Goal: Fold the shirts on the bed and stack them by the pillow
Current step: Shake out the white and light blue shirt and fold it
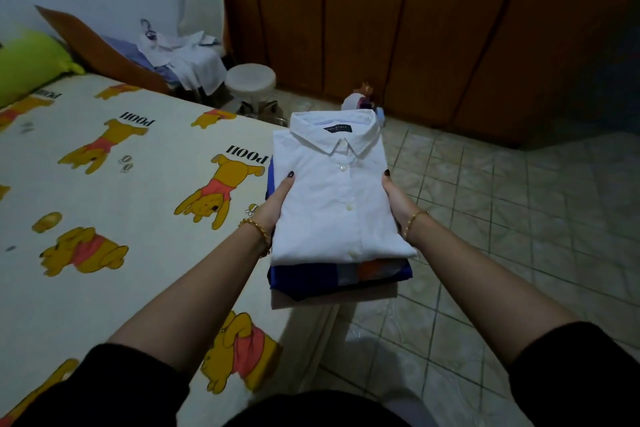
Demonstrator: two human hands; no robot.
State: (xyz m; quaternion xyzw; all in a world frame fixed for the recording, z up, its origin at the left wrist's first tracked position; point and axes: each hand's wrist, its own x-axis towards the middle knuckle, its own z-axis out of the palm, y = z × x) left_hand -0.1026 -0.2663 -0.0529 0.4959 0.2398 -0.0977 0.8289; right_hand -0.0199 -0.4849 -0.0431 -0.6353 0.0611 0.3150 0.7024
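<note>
A stack of folded shirts is lifted off the bed, held over its right edge and the floor. On top lies a white button-up shirt (332, 191), collar away from me. Under it are a blue shirt (311, 279) with an orange patch and a pale pinkish one (332, 298) at the bottom. My left hand (277, 204) grips the stack's left side, thumb on the white shirt. My right hand (398, 201) grips the right side the same way. The bed (114, 184) has a cream sheet printed with yellow bears. A green pillow (31, 62) lies at its far left corner.
Beyond the bed's far end a heap of white and light-blue clothes (180, 55) lies on a chair beside a brown board. A white round stool (251, 80) and a small toy (363, 100) stand on the tiled floor (502, 218). Brown wardrobe doors (415, 28) line the back.
</note>
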